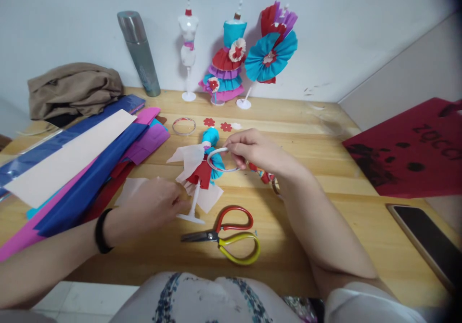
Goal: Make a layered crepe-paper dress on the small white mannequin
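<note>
My right hand [252,148] is closed on a thin white ring [220,170], a roll of tape by its look, over a small mannequin. This mannequin lies on the wooden table, dressed in red paper [200,173], turquoise paper [211,136] and pale paper [190,160]. By the round base of its white stand [195,202] is my left hand [153,207], fingers curled; what they pinch is hidden. Pale paper [133,188] lies partly under that hand. Scissors [212,236] with one red and one yellow handle rest below the stand, blades slightly apart, pointing left.
Coloured paper [94,169] covers the left side. A brown cloth [75,89], a flask [139,53] and three upright mannequins [225,60] stand along the back. Red flower shapes [209,122] and a ring [184,126] lie mid-table. Rightward are a red bag [404,154] and a phone [426,241].
</note>
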### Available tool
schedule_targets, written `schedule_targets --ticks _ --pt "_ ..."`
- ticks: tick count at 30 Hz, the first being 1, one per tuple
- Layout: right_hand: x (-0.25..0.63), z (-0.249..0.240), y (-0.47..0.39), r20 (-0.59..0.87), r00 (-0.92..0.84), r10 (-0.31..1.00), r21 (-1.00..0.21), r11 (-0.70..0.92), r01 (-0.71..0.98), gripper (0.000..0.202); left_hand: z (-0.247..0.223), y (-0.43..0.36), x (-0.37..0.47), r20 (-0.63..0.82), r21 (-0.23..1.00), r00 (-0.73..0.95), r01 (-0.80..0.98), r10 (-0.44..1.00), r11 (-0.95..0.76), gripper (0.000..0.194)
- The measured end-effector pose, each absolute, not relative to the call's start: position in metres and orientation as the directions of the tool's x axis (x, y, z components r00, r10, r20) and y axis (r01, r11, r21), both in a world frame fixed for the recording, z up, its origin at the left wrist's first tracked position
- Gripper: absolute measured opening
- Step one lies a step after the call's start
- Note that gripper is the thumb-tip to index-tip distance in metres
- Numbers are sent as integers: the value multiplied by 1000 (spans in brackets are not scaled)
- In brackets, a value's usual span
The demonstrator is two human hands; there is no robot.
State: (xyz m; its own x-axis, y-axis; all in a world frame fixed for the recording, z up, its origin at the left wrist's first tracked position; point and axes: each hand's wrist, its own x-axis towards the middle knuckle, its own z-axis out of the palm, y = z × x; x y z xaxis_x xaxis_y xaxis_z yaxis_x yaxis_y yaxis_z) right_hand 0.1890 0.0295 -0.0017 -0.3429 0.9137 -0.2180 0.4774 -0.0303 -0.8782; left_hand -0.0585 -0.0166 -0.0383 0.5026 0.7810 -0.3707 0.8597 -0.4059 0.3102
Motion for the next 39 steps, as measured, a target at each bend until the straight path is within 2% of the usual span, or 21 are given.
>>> schedule_targets --ticks 2,4,9,12,15,17,25,39 --pt "190 -4 31 -215 -343 915 -883 -32 468 35 -28 -13 -61 -337 225 409 910 848 -349 40" --pt "191 -6 32 -217 -343 914 -889 -40 457 33 -22 -8 -63 -255 254 332 929 908 -269 48" --pt "193 -10 34 -219 -350 911 -909 -60 413 23 -29 2 -57 -11 539 320 800 947 -264 41" --pt "193 -12 33 -221 -359 907 -915 -65 399 20 -35 7 -48 -24 689 259 705 966 -172 38" --pt "191 -11 32 -236 -379 895 -913 -71 401 21 -39 15 -39 -69 852 322 511 944 -112 28" --pt "189 -9 31 -250 -384 889 -905 -74 419 23 -40 18 -35 -90 903 358 424 929 -76 23" --pt "182 -3 25 -239 -377 895 -846 -1 533 31 -37 13 -29 -145 980 374 180 916 82 19" --pt "178 -11 26 -201 -348 915 -773 70 630 31 -29 10 -23 -183 972 386 209 904 107 20"
